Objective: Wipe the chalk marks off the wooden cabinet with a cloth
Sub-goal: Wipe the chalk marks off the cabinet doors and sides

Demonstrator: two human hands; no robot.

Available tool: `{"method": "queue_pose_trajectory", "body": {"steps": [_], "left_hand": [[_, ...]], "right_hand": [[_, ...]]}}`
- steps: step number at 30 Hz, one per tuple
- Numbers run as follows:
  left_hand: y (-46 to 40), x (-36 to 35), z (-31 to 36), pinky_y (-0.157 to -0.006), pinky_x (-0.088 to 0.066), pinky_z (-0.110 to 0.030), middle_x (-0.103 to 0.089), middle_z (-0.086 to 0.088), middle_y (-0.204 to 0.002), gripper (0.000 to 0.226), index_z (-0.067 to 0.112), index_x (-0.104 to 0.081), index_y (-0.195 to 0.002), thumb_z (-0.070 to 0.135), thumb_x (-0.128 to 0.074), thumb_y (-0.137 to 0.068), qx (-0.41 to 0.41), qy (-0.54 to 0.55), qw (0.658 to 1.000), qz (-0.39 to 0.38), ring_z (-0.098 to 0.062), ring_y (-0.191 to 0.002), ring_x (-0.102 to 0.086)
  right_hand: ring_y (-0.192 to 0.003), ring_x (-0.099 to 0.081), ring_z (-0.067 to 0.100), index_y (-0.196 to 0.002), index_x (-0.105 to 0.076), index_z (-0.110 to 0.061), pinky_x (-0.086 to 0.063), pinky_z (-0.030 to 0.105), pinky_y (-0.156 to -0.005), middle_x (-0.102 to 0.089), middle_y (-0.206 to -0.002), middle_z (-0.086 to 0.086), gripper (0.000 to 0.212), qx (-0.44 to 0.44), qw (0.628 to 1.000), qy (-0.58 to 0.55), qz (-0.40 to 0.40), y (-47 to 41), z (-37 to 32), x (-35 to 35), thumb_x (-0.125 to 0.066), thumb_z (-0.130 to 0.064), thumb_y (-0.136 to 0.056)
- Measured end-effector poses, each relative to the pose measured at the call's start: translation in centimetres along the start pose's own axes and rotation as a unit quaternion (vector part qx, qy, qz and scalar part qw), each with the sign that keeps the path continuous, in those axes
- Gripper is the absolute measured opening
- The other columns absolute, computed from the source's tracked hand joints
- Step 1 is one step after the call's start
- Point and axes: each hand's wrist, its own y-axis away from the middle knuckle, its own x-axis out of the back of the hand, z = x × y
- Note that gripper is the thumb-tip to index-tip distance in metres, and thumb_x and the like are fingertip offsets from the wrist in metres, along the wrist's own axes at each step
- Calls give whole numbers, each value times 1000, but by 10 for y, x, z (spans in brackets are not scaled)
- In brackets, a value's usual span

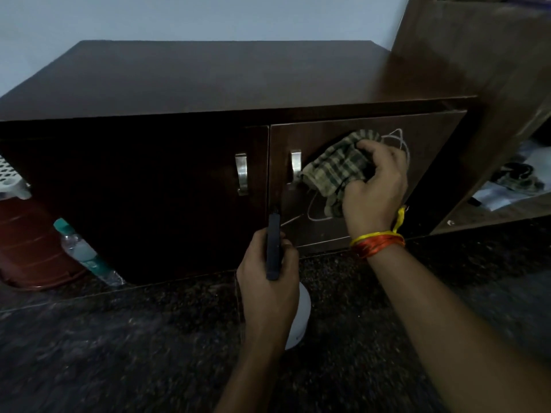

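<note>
Now the right hand (376,177) is gripping one checked cloth (337,171), fingers curled round it, pressing it on the right door (432,162) of the wooden cabinet (179,84), near that door's top edge. Soft, light, it is looking easiest bunched in the palm. Chalk marks (399,141) are showing beside and below it. The left hand (268,281) is clasping one spray bottle (273,248). Two handles (242,173), two doors.

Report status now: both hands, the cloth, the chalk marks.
Right hand presses cloth on door. Left hand grips spray bottle. Chalk marks remain. Nothing blocking.
</note>
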Motion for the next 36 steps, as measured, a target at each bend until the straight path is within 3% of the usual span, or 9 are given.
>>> {"method": "queue_pose_trajectory", "body": {"steps": [2, 6, 10, 18, 23, 26, 30, 32, 36], "left_hand": [[-1, -3, -2, -52, -35, -30, -42, 6, -60, 21, 27, -51, -77, 21, -54, -96, 3, 2, 1000, 7, -12, -52, -38], [13, -29, 9, -54, -37, -31, -44, 3, -64, 16, 24, -53, -82, 18, -53, -97, -11, 2, 999, -35, -17, -56, -41], [8, -30, 6, -54, -36, -32, -42, 3, -63, 15, 17, -54, -83, 19, -52, -98, -26, 5, 998, -57, -19, -55, -39], [7, -46, -5, -54, -33, -19, -41, 2, -64, 12, 18, -55, -87, 16, -52, -99, -41, -23, 995, -89, -14, -55, -36], [17, -60, -15, -56, -31, -32, -41, -5, -67, 16, 17, -49, -83, 15, -52, -98, -23, -32, 995, -87, -32, -62, -38], [20, -67, -16, -57, -28, -28, -40, -2, -67, 22, 23, -47, -80, 12, -53, -98, -29, -37, 996, -78, -30, -63, -38], [21, -75, -18, -58, -31, -36, -41, -3, -67, 22, 27, -49, -82, 12, -53, -97, -15, -26, 997, -76, -30, -61, -37], [19, -79, -17, -57, -32, -32, -42, -2, -68, 22, 29, -50, -82, 13, -53, -97, -15, -21, 997, -71, -25, -60, -38], [14, -91, -16, -55, -33, -19, -47, 2, -70, 27, 39, -49, -86, 15, -54, -96, -20, -17, 998, -59, -16, -60, -42]], "right_hand": [[-95, -45, 1, -105, -65, -7, -33, 2, -87, -53, -107, 10, 56, 0, 1000, 8, -18, -6, 3, 1, -44, 13, -57], [-103, -53, 24, -107, -64, -11, -34, 12, -88, -54, -111, 13, 55, -38, 995, 75, -51, -28, 25, 36, -46, 11, -61], [-103, -53, 25, -109, -64, -12, -28, 7, -82, -53, -114, 14, 53, -49, 988, 107, -104, -31, 36, 43, -47, 13, -65], [-106, -51, 26, -112, -62, -12, -35, 18, -84, -51, -116, 13, 50, -92, 979, 125, -135, -6, 71, 57, -50, 13, -70], [-102, -54, 28, -109, -64, -12, -38, 21, -88, -53, -113, 14, 51, -117, 983, 97, -105, 21, 76, 44, -51, 11, -66], [-104, -53, 26, -111, -62, -14, -41, 26, -91, -51, -117, 11, 50, -134, 982, 83, -101, 31, 72, 36, -51, 11, -70], [-104, -52, 26, -113, -61, -14, -42, 27, -91, -49, -118, 10, 49, -157, 981, 77, -82, 27, 72, 38, -51, 12, -73], [-102, -52, 27, -113, -60, -14, -45, 34, -92, -49, -117, 10, 51, -143, 983, 77, -89, 27, 75, 37, -50, 12, -71], [-98, -52, 26, -114, -60, -13, -46, 32, -86, -48, -113, 11, 55, -98, 983, 90, -125, 26, 85, 38, -49, 14, -67]]}}
